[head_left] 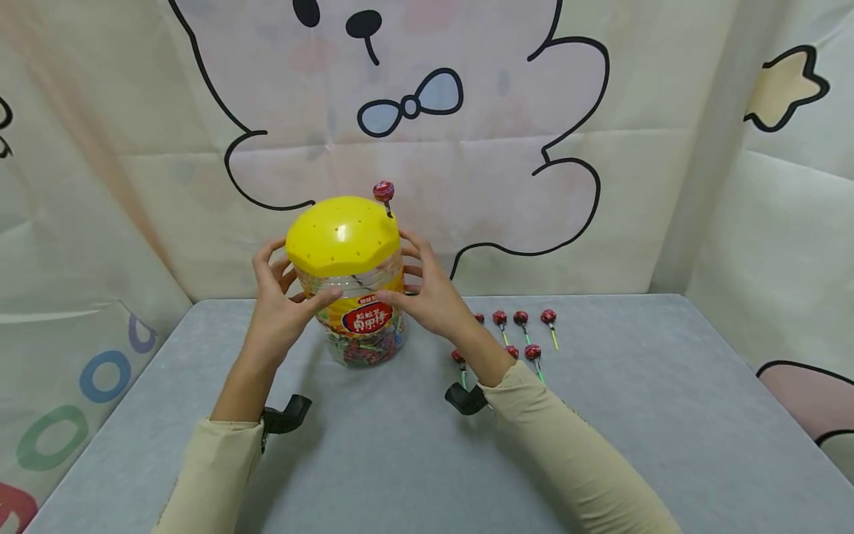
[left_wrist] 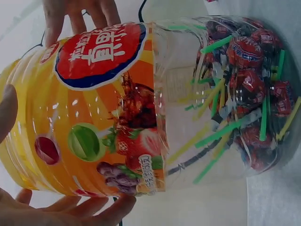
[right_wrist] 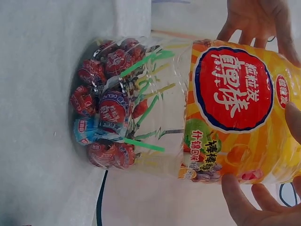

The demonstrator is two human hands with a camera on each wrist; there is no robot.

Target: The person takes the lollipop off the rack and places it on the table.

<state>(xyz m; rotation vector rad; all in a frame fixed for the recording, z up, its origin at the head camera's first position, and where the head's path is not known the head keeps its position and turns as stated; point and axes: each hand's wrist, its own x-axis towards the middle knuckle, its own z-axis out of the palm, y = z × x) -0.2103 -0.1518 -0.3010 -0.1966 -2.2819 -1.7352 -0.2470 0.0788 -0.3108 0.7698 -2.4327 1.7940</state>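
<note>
A clear plastic lollipop jar [head_left: 367,322] with a yellow lid [head_left: 340,241] and an orange-yellow label leans slightly at the back of the table. Wrapped lollipops [left_wrist: 247,84] with green and yellow sticks lie in its lower part; a blue-wrapped one [right_wrist: 85,132] is among them. One red lollipop [head_left: 383,191] stands up at the lid's right edge, its stick in the lid. My left hand [head_left: 283,308] grips the jar's left side, thumb in front. On the opposite side my right hand [head_left: 430,297] grips it too, its thumb beside the label.
Several red lollipops [head_left: 533,352] lie in rough rows on the grey table [head_left: 634,415], right of the jar and partly behind my right forearm. A printed cloth [head_left: 507,185] hangs behind the table. Black straps [head_left: 287,415] show at both wrists.
</note>
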